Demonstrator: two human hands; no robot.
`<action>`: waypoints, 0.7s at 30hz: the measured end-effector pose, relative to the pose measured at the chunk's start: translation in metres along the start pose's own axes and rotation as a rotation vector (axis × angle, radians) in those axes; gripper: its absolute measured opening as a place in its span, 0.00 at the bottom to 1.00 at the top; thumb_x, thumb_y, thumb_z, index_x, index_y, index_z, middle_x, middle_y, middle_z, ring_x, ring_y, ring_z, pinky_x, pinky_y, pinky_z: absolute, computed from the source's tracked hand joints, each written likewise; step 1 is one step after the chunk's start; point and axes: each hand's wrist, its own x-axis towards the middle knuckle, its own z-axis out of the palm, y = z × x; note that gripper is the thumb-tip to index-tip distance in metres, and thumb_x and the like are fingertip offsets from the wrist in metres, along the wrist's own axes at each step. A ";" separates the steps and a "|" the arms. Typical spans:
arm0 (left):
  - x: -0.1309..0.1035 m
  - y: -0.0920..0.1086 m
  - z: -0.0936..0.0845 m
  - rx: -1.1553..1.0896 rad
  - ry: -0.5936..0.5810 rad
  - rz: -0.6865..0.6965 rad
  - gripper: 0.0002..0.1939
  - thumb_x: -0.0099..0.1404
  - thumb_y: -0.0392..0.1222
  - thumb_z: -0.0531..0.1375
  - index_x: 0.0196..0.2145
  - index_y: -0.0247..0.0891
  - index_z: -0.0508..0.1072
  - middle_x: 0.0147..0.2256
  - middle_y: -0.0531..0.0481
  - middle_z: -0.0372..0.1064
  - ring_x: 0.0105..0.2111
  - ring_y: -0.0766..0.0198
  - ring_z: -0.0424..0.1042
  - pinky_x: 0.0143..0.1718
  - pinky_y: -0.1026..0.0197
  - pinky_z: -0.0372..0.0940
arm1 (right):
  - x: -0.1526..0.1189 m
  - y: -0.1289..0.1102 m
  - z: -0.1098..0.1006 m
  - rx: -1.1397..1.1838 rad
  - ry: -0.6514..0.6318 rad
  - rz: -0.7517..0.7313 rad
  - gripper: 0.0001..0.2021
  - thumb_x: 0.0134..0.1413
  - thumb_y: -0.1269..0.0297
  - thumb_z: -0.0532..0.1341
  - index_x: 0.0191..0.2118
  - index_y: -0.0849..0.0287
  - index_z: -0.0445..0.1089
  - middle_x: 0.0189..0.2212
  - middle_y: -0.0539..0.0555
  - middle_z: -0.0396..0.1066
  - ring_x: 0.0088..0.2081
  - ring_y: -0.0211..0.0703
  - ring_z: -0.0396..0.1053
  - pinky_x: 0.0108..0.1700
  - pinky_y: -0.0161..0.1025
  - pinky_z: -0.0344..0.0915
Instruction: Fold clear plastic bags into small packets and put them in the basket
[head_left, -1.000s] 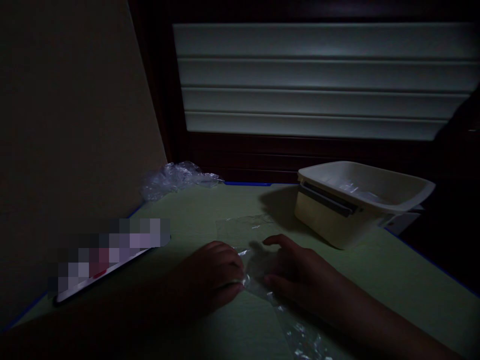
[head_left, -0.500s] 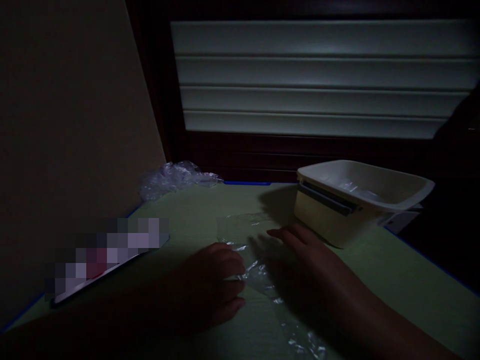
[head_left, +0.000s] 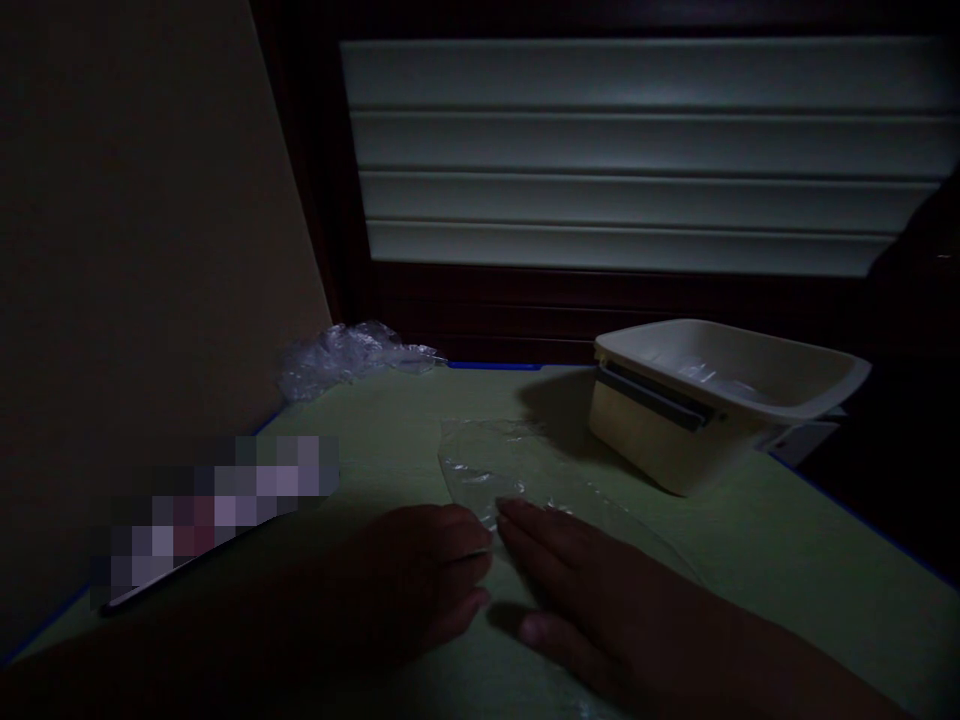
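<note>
A thin clear plastic bag (head_left: 487, 465) lies spread on the pale green tabletop, creased and shiny in places. My left hand (head_left: 431, 580) rests at its left edge, fingers curled, with the tips holding the plastic against the table. My right hand (head_left: 577, 585) lies low and nearly flat over the bag, fingers stretched forward and thumb apart. Its fingertips come close to those of the left hand. Both hands hide the near part of the bag, and the light is dim.
A cream plastic bin (head_left: 660, 445) with a grey handle stands at the right, clear plastic inside. Crumpled clear plastic (head_left: 352, 355) lies at the back left corner. A phone-like device (head_left: 225, 530) with a blurred-out screen leans at the left. Behind rises a slatted panel (head_left: 615, 150).
My right hand has moved left and toward me across the bag, and has flattened. The plastic now lies smoother and wider. My left hand has barely shifted.
</note>
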 end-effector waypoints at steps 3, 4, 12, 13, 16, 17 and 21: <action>0.001 -0.002 -0.001 -0.013 -0.040 0.029 0.06 0.64 0.36 0.52 0.32 0.35 0.67 0.33 0.46 0.70 0.34 0.61 0.68 0.39 0.61 0.65 | -0.006 0.000 -0.003 0.006 -0.082 0.049 0.31 0.59 0.54 0.49 0.61 0.74 0.49 0.61 0.69 0.42 0.61 0.60 0.43 0.58 0.57 0.48; 0.001 -0.002 -0.001 -0.017 -0.052 0.032 0.06 0.64 0.35 0.52 0.33 0.35 0.68 0.33 0.46 0.70 0.35 0.61 0.68 0.40 0.61 0.64 | -0.007 0.001 -0.004 0.014 -0.067 0.063 0.31 0.59 0.54 0.50 0.61 0.73 0.50 0.60 0.69 0.42 0.61 0.60 0.43 0.58 0.58 0.48; 0.002 0.000 -0.002 -0.030 -0.069 0.004 0.06 0.65 0.34 0.51 0.34 0.35 0.68 0.34 0.46 0.70 0.35 0.62 0.68 0.41 0.61 0.64 | -0.014 0.019 -0.016 -0.051 0.032 0.131 0.25 0.57 0.57 0.52 0.57 0.65 0.59 0.57 0.66 0.56 0.57 0.59 0.56 0.54 0.55 0.57; 0.002 -0.001 -0.002 -0.032 -0.061 0.003 0.06 0.65 0.34 0.51 0.33 0.36 0.68 0.34 0.47 0.70 0.35 0.62 0.68 0.41 0.61 0.64 | -0.013 0.020 -0.017 -0.081 0.036 0.141 0.21 0.58 0.59 0.52 0.53 0.64 0.64 0.54 0.66 0.62 0.54 0.58 0.61 0.52 0.53 0.59; 0.001 -0.001 -0.002 -0.025 -0.014 -0.004 0.06 0.64 0.34 0.51 0.33 0.36 0.67 0.34 0.47 0.70 0.35 0.61 0.68 0.41 0.60 0.64 | -0.006 0.021 -0.021 -0.148 0.082 0.229 0.14 0.58 0.67 0.49 0.36 0.61 0.72 0.36 0.62 0.73 0.36 0.49 0.71 0.38 0.43 0.66; 0.000 -0.001 -0.003 -0.022 0.015 -0.006 0.06 0.64 0.34 0.51 0.33 0.36 0.67 0.35 0.46 0.70 0.35 0.61 0.68 0.41 0.59 0.64 | -0.003 0.021 -0.022 -0.160 0.108 0.262 0.13 0.58 0.69 0.49 0.32 0.61 0.71 0.32 0.60 0.72 0.32 0.46 0.71 0.33 0.39 0.65; -0.002 0.002 -0.007 0.000 0.127 -0.003 0.09 0.64 0.33 0.49 0.40 0.33 0.66 0.39 0.43 0.69 0.39 0.59 0.67 0.42 0.57 0.63 | 0.005 0.020 -0.015 -0.149 0.143 0.261 0.11 0.55 0.73 0.51 0.31 0.61 0.70 0.29 0.56 0.70 0.26 0.40 0.67 0.26 0.34 0.60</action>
